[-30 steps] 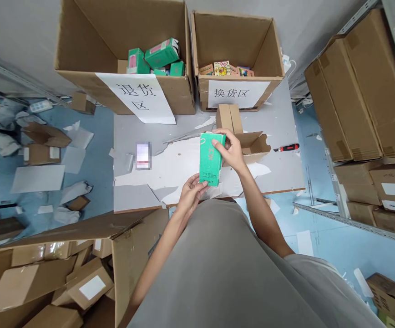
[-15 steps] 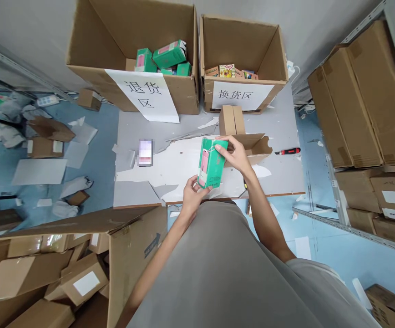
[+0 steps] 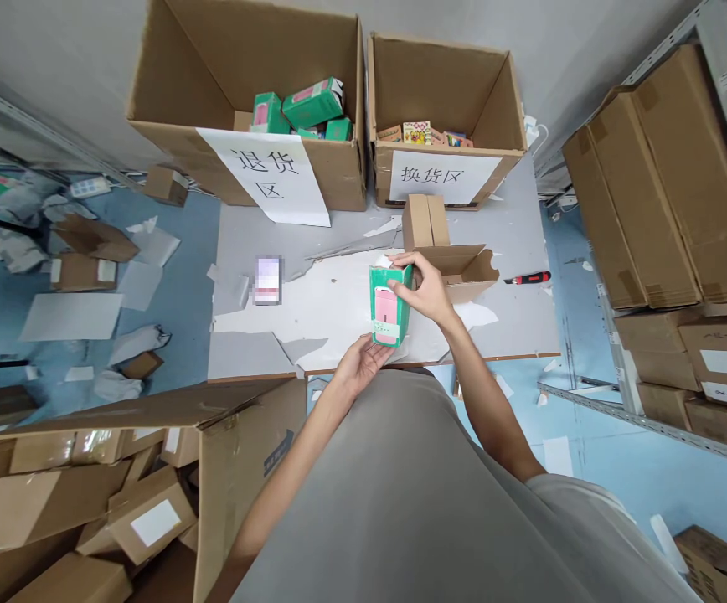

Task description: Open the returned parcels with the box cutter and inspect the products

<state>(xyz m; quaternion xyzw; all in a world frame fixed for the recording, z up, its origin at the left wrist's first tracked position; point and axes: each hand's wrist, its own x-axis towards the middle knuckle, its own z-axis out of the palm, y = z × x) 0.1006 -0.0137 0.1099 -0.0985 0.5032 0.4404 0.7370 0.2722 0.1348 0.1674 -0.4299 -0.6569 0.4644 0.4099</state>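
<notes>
A green product box (image 3: 389, 306) with a pink picture panel is held upright over the near edge of the table. My right hand (image 3: 425, 289) grips it near its top, thumb on the front face, beside a white flap that sticks up. Beneath the box, my left hand (image 3: 363, 362) lies with its fingers stretched out, palm up, close to or touching the bottom. Just behind my right hand, an opened brown carton (image 3: 467, 272) lies on the table, with a closed brown carton (image 3: 425, 222) touching it at the back.
Two large cartons stand at the back: the left one (image 3: 175, 155) holds green boxes, the right one (image 3: 502, 167) small colourful boxes. A red-black utility knife (image 3: 528, 278) and a blurred phone-like item (image 3: 269, 280) lie on the table (image 3: 332, 293). A big carton (image 3: 250, 452) of parcels stands front left.
The green box has been turned so its pink panel faces me. My left hand has loosened from its lower corner and opened beneath it; my right hand stays at the top.
</notes>
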